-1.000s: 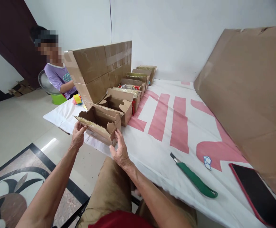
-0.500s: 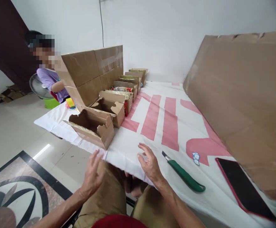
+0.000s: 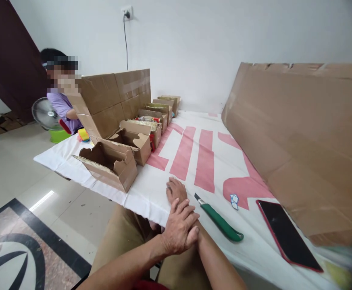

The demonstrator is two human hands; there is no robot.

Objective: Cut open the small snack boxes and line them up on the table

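My left hand lies across my right wrist, its fingers wrapped over it. Beyond it my right hand rests on the white and pink tablecloth, palm down, fingers loosely bent and holding nothing. Just right of the hands lies a green utility knife with its blade end pointing away from me. A small open cardboard box stands at the table edge to the left, and a second open box is behind it.
More boxes holding packets continue the row toward the wall. Large stacked cartons stand behind them; a person in a purple shirt is at far left. On the right are a phone and a big cardboard sheet.
My left hand has moved right and taken hold of my right wrist. My right hand has come down onto the cloth. The view has shifted slightly right.
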